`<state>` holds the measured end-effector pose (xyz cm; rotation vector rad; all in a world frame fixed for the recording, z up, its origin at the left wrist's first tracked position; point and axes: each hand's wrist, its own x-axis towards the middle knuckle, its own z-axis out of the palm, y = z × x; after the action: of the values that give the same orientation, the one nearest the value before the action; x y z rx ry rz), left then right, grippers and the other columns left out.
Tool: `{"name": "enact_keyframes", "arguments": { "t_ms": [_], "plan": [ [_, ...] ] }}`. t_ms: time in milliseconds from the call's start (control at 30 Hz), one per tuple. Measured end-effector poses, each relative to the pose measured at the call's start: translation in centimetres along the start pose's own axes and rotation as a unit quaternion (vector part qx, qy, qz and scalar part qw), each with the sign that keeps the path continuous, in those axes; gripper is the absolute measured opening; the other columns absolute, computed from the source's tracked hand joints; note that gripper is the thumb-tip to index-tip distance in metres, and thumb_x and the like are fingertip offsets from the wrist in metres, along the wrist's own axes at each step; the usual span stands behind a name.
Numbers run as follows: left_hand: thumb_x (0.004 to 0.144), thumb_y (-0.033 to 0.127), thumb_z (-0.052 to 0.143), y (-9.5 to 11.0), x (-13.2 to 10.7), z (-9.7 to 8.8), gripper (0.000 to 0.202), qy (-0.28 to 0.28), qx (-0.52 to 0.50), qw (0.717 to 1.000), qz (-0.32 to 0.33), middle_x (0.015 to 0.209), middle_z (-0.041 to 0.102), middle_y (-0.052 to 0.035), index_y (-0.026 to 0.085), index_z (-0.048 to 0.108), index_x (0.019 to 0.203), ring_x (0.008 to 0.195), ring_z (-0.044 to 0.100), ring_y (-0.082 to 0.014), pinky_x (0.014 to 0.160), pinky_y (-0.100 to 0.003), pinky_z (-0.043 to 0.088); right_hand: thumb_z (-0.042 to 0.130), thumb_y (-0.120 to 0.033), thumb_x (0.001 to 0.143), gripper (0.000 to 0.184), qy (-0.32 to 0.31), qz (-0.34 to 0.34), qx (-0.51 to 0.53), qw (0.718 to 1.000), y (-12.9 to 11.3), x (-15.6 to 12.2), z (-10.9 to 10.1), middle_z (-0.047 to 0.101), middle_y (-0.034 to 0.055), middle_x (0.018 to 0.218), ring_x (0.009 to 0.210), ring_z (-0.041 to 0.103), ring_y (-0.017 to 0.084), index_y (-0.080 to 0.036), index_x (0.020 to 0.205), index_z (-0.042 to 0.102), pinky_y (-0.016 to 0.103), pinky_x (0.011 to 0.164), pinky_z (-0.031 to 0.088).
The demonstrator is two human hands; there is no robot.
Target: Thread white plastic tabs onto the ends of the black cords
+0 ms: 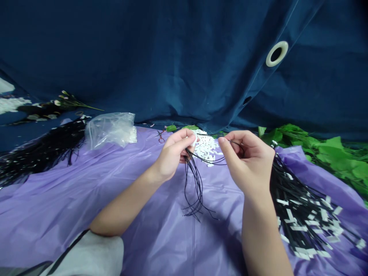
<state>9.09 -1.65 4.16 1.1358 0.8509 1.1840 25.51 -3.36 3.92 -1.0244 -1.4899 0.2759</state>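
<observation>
Near the middle of the view, my left hand point(174, 153) is closed on a bundle of thin black cords point(198, 184). Their loose ends hang in a loop below it, over the purple sheet. A small white piece shows at its fingertips, partly covered by the thumb and fingers. My right hand point(248, 157) pinches black cord between thumb and forefinger, and strands stretch across the gap between the two hands. Behind them lies a pile of small white pieces point(207, 147), partly hidden by my left hand.
A purple sheet point(138, 207) covers the surface. Black cords with white tags point(310, 218) lie at right, beside green leaves point(333, 153). At left are a clear plastic bag point(110, 128) and another black bundle point(43, 149). Small scissors point(161, 137) lie behind my left hand. A blue curtain point(172, 57) hangs behind.
</observation>
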Motion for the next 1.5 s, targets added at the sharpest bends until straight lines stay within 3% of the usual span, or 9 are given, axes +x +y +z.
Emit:
{"name": "enact_keyframes", "arguments": {
  "t_ms": [133, 400, 633, 933, 1100, 1167, 1300, 1367, 1500],
  "plan": [
    [0.081, 0.035, 0.059, 0.0, 0.0, 0.0, 0.022, 0.001, 0.007, 1.000, 0.014, 0.055, 0.037, 0.0056, 0.019, 0.045, 0.076, 0.043, 0.027, -0.0048, 0.043, -0.018, 0.016, 0.065, -0.025, 0.085, 0.008, -0.019, -0.034, -0.046, 0.998, -0.3, -0.1, -0.2, 0.039, -0.0054, 0.058, 0.052, 0.035, 0.007, -0.018, 0.082, 0.063, 0.024, 0.049, 0.031],
    [0.077, 0.033, 0.062, 0.1, -0.2, 0.1, 0.022, -0.004, 0.011, 1.000, 0.013, 0.054, 0.039, 0.0044, 0.018, 0.048, 0.072, 0.043, 0.030, -0.0045, 0.043, -0.019, 0.016, 0.059, -0.019, 0.090, 0.008, -0.044, -0.202, -0.145, 0.968, -0.5, 0.1, -0.2, 0.059, -0.0002, 0.071, 0.055, 0.048, 0.007, -0.020, 0.089, 0.068, 0.021, 0.053, 0.041],
    [0.074, 0.030, 0.064, 0.2, 0.0, -0.3, 0.018, -0.009, 0.015, 0.999, 0.031, 0.055, 0.036, 0.0035, 0.016, 0.054, 0.069, 0.045, 0.029, -0.0050, 0.045, -0.022, 0.014, 0.056, -0.015, 0.092, 0.011, -0.030, -0.249, -0.177, 0.952, -0.3, -0.2, 0.7, 0.063, 0.0021, 0.078, 0.064, 0.054, 0.009, -0.019, 0.090, 0.066, 0.021, 0.060, 0.043],
    [0.076, 0.031, 0.065, 0.4, 0.0, -0.5, 0.021, -0.022, 0.028, 0.999, 0.021, 0.057, 0.039, 0.0027, 0.015, 0.052, 0.070, 0.047, 0.032, -0.0048, 0.045, -0.020, 0.016, 0.054, -0.015, 0.092, 0.011, -0.023, -0.245, -0.208, 0.947, -0.4, -0.3, 0.9, 0.063, 0.0025, 0.081, 0.066, 0.055, 0.010, -0.020, 0.093, 0.064, 0.023, 0.060, 0.042],
    [0.079, 0.033, 0.062, 0.4, 0.5, -0.3, 0.025, 0.021, -0.018, 0.999, -0.045, 0.055, 0.031, 0.0055, 0.018, 0.044, 0.070, 0.042, 0.026, -0.0043, 0.041, -0.018, 0.014, 0.066, -0.017, 0.084, 0.009, 0.053, -0.310, -0.300, 0.901, -1.5, -0.6, 0.6, 0.065, 0.0070, 0.090, 0.081, 0.056, 0.018, -0.022, 0.092, 0.066, 0.033, 0.077, 0.043],
    [0.081, 0.032, 0.060, 0.4, 0.6, -0.3, 0.026, 0.039, -0.031, 0.997, -0.052, 0.055, 0.026, 0.0065, 0.018, 0.041, 0.069, 0.041, 0.024, -0.0040, 0.040, -0.017, 0.014, 0.064, -0.017, 0.086, 0.005, 0.006, -0.301, -0.278, 0.912, -1.9, -1.0, 0.6, 0.064, 0.0039, 0.080, 0.074, 0.056, 0.016, -0.021, 0.085, 0.065, 0.030, 0.072, 0.042],
    [0.084, 0.028, 0.055, 0.5, 0.8, -0.3, 0.025, 0.052, -0.040, 0.997, -0.049, 0.056, 0.025, 0.0067, 0.018, 0.038, 0.069, 0.041, 0.022, -0.0037, 0.039, -0.017, 0.014, 0.059, -0.027, 0.091, 0.012, -0.176, -0.183, -0.233, 0.939, -2.0, -1.6, 0.9, 0.062, -0.0006, 0.072, 0.061, 0.054, 0.010, -0.020, 0.083, 0.064, 0.024, 0.056, 0.035],
    [0.085, 0.028, 0.053, 0.5, 0.8, -0.3, 0.025, 0.050, -0.042, 0.997, -0.044, 0.055, 0.025, 0.0067, 0.018, 0.037, 0.069, 0.041, 0.022, -0.0036, 0.039, -0.017, 0.014, 0.058, -0.029, 0.091, 0.014, -0.206, -0.142, -0.245, 0.937, -1.7, -1.7, 1.2, 0.064, -0.0016, 0.075, 0.059, 0.054, 0.009, -0.020, 0.084, 0.064, 0.024, 0.053, 0.032],
    [0.084, 0.029, 0.054, 0.3, 0.7, -0.3, 0.024, 0.056, -0.030, 0.997, -0.032, 0.056, 0.029, 0.0062, 0.017, 0.039, 0.070, 0.042, 0.025, -0.0035, 0.039, -0.016, 0.014, 0.058, -0.027, 0.090, 0.011, -0.207, -0.098, -0.214, 0.950, -1.5, -1.4, 1.4, 0.065, -0.0035, 0.076, 0.061, 0.054, 0.009, -0.021, 0.083, 0.065, 0.024, 0.056, 0.033]
  ]
}}
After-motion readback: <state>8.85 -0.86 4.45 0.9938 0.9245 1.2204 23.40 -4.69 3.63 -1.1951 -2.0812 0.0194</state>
